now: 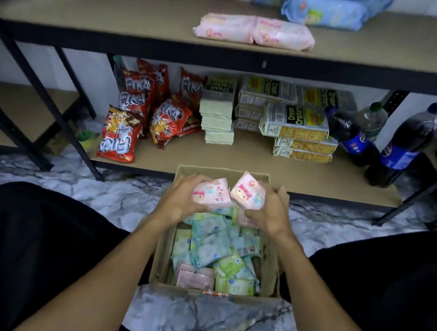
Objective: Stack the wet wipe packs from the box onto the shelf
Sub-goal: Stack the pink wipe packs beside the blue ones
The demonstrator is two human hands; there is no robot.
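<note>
Forearms bare to frame edge, left hand (180,202) & right hand (270,213) bare too. Plain black clothing (24,237) covers both legs, L & R of cardboard box (161,265); fabric matte, folds lost in shadow.

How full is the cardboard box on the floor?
Partly full: the box holds loose packs covering its bottom, below the rim.

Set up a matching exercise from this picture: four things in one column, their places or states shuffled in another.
Things
1. left hand
2. red snack bags
3. blue wipe packs
4. cream cracker boxes

Places or states
A. lower shelf, middle
B. upper shelf, back right
C. grips a pink wipe pack
D. lower shelf, left

Pairs: 1-C, 2-D, 3-B, 4-A
</note>
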